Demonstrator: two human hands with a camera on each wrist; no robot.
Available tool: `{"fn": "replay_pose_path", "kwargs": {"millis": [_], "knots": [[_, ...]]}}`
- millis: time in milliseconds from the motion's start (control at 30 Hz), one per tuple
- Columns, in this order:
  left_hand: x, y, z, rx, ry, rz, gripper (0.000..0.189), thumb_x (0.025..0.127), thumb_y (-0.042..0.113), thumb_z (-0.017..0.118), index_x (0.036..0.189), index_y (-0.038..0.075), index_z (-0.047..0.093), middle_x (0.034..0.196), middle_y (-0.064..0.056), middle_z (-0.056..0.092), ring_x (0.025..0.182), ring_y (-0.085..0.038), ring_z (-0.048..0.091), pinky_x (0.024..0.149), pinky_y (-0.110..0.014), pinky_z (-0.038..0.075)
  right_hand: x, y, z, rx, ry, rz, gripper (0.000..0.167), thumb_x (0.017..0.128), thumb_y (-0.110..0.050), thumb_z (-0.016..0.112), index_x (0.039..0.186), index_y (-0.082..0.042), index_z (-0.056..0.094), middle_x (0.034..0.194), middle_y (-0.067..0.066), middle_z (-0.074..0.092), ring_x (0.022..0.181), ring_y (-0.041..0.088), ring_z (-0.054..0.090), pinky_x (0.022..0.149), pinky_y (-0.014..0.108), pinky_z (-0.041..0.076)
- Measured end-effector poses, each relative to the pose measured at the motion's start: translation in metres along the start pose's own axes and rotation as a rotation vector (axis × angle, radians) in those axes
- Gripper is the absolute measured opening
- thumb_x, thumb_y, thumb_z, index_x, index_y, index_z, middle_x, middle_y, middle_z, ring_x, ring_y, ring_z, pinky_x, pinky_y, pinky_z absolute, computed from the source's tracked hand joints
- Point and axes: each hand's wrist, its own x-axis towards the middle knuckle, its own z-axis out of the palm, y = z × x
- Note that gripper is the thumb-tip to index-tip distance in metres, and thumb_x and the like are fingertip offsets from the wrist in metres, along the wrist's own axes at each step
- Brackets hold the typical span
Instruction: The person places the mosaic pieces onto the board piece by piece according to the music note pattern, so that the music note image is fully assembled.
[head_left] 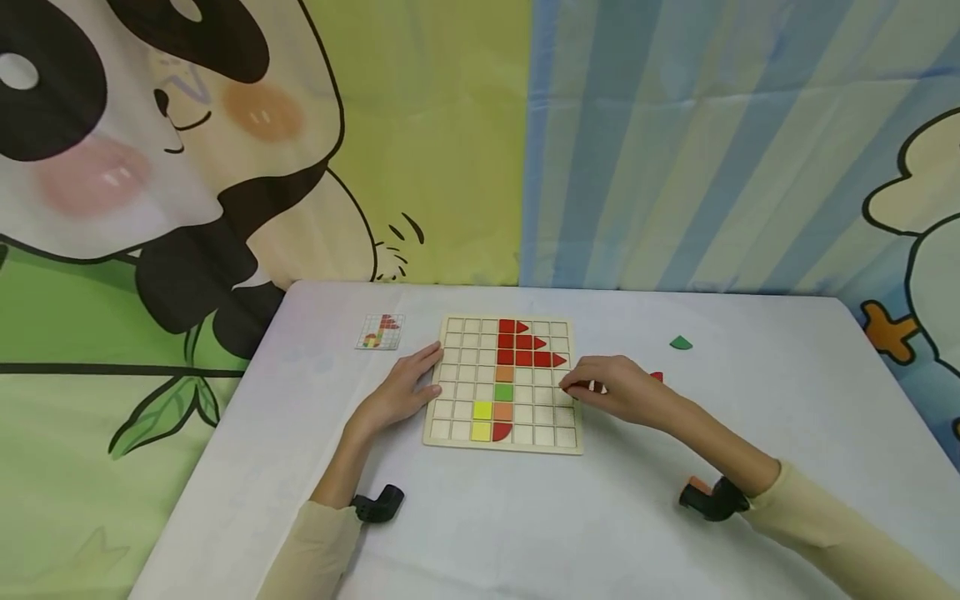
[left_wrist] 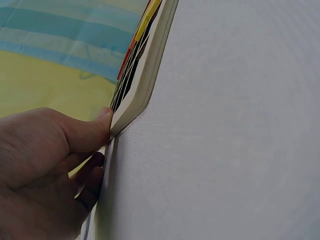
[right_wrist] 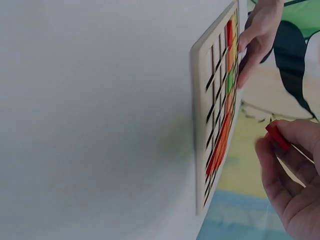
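A wooden grid board [head_left: 457, 375] lies flat on the table, partly filled with coloured pieces. Red squares and pointed red pieces [head_left: 525, 340] form three rows near its top. Below them runs a column of orange, green [head_left: 503, 392] and orange squares, ending in a rounded red piece [head_left: 502, 432] beside two yellow squares [head_left: 482, 420]. My left hand [head_left: 405, 385] touches the board's left edge with thumb and fingers spread. Over the board's right edge, my right hand [head_left: 618, 389] pinches a small red piece [right_wrist: 278, 137] between thumb and fingertips; its full shape is hidden.
A small pattern card [head_left: 380, 332] lies left of the board. To the right are a green piece [head_left: 681, 342] and a red piece [head_left: 657, 377] partly behind the right hand. An orange piece [head_left: 700, 483] shows by the right wrist camera [head_left: 712, 500].
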Motion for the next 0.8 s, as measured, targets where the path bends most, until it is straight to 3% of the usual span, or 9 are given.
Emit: {"fn": "replay_pose_path", "kwargs": {"millis": [167, 433, 600, 800], "knots": [[0.002, 0.001, 0.000, 0.006, -0.004, 0.011, 0.065, 0.102, 0.009, 0.062, 0.159, -0.002, 0.034, 0.171, -0.016, 0.025, 0.154, -0.043, 0.026, 0.123, -0.059, 0.027, 0.022, -0.007, 0.007, 0.025, -0.022, -0.036, 0.022, 0.092, -0.003, 0.075, 0.113, -0.003, 0.078, 0.100, 0.001, 0.076, 0.087, 0.014, 0.057, 0.072, 0.028, 0.051], [0.003, 0.002, -0.001, 0.004, -0.008, -0.008, 0.066, 0.101, 0.009, 0.063, 0.159, -0.001, 0.035, 0.172, -0.014, 0.024, 0.155, -0.042, 0.024, 0.124, -0.059, 0.026, 0.045, -0.014, 0.018, 0.099, -0.031, -0.035, 0.026, 0.097, -0.005, 0.069, 0.123, 0.000, 0.072, 0.102, 0.005, 0.072, 0.085, 0.013, 0.058, 0.073, 0.027, 0.052], [0.002, 0.001, -0.001, -0.006, 0.003, -0.016, 0.066, 0.101, 0.008, 0.063, 0.160, 0.000, 0.035, 0.172, -0.014, 0.025, 0.156, -0.041, 0.024, 0.124, -0.060, 0.026, 0.068, -0.019, 0.029, 0.113, -0.091, -0.021, 0.027, 0.099, -0.005, 0.068, 0.125, 0.000, 0.071, 0.106, 0.006, 0.073, 0.086, 0.013, 0.056, 0.077, 0.026, 0.052], [0.001, 0.000, 0.001, -0.012, 0.001, -0.027, 0.066, 0.101, 0.009, 0.063, 0.160, 0.002, 0.035, 0.172, -0.012, 0.024, 0.157, -0.041, 0.022, 0.125, -0.059, 0.025, 0.096, -0.024, 0.047, 0.064, -0.173, 0.017, 0.021, 0.100, -0.009, 0.068, 0.119, -0.003, 0.073, 0.113, 0.007, 0.075, 0.096, 0.017, 0.066, 0.088, 0.029, 0.057]]}}
